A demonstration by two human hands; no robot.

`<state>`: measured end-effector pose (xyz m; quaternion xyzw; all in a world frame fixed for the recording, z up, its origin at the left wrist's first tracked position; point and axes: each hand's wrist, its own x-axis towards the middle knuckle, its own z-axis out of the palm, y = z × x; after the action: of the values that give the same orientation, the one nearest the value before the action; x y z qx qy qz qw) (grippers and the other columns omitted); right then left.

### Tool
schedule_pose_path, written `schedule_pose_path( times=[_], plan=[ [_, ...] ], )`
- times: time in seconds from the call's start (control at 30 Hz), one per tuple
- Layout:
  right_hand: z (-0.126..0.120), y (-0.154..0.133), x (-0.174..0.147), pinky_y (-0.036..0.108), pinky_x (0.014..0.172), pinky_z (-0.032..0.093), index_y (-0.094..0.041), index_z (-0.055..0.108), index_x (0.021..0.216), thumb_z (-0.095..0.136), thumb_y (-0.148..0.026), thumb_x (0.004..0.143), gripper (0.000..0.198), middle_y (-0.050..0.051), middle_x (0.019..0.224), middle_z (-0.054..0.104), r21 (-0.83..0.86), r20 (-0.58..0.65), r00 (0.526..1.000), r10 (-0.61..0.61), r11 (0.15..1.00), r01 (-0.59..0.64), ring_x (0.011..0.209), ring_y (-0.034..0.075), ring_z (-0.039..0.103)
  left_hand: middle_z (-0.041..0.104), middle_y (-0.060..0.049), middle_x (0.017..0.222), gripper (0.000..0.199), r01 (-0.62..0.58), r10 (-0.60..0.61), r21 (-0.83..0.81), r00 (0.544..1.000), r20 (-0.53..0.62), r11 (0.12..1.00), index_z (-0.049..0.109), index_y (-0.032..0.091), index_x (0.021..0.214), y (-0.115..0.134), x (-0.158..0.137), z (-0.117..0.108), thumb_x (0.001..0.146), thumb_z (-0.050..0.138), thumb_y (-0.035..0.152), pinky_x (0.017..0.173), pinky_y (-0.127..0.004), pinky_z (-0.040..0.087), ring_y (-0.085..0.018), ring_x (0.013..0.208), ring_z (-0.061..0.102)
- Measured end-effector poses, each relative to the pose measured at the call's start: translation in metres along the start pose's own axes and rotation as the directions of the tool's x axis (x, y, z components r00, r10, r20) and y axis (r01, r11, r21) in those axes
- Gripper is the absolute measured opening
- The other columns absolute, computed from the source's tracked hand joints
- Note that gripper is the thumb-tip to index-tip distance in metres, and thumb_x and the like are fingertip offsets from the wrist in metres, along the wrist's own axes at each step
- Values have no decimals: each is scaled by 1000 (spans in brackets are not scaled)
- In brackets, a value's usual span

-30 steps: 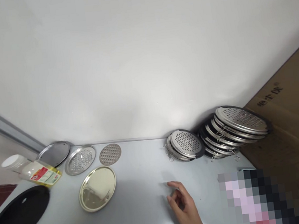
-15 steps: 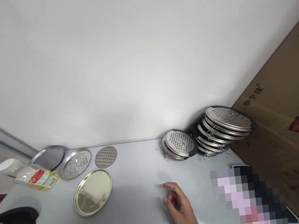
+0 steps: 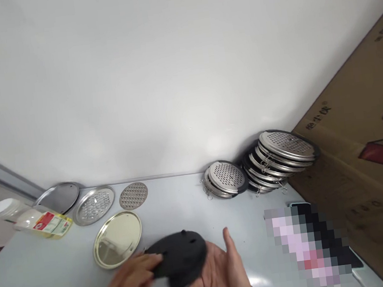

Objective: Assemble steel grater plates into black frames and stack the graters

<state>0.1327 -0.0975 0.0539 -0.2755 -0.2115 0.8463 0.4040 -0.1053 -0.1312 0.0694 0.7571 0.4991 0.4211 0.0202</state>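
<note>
The left hand (image 3: 128, 284), gripping a black disc (image 3: 184, 254), now meets the opened right hand (image 3: 225, 269) toward the tabletop's (image 3: 51, 286) front edge, engaging both.

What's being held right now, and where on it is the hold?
A flat black piece, held at its left edge by the left grip. The right grip is open, partly behind its right side; whether it supports it can't be told.

2 stacks (image 3: 280, 156), 4 loose discs (image 3: 117, 238), 1 bottle (image 3: 52, 224) and 1 black piece (image 3: 182, 255) show.
</note>
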Motion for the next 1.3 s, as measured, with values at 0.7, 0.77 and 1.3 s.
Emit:
schedule_pose_path(
  times=[0.7,0.77,1.3],
  plan=[
    [-46,-24,-21,32,78,52,-23,68,114,73,-20,62,52,4,106,73,-280,-452,832,-322,937,210,89,25,67,75,-3,96,28,493,-332,-161,759,560,855,63,24,118,4,9,74,97,50,37,84,-30,57,-17,89,71],
    [-47,-22,-18,31,77,51,-23,68,113,74,-20,62,51,4,105,73,-317,-472,804,-361,921,227,90,24,66,74,-1,86,24,525,-376,-137,745,551,840,67,24,106,2,6,78,96,51,39,77,-28,56,-17,81,70],
    [-36,-22,-14,57,117,23,-25,48,141,89,-35,54,97,13,155,36,-1000,2,843,-537,3,5,145,40,22,70,2,70,24,416,-288,-231,852,438,880,66,22,80,17,15,85,95,53,36,63,-22,51,-14,64,65]
  ],
)
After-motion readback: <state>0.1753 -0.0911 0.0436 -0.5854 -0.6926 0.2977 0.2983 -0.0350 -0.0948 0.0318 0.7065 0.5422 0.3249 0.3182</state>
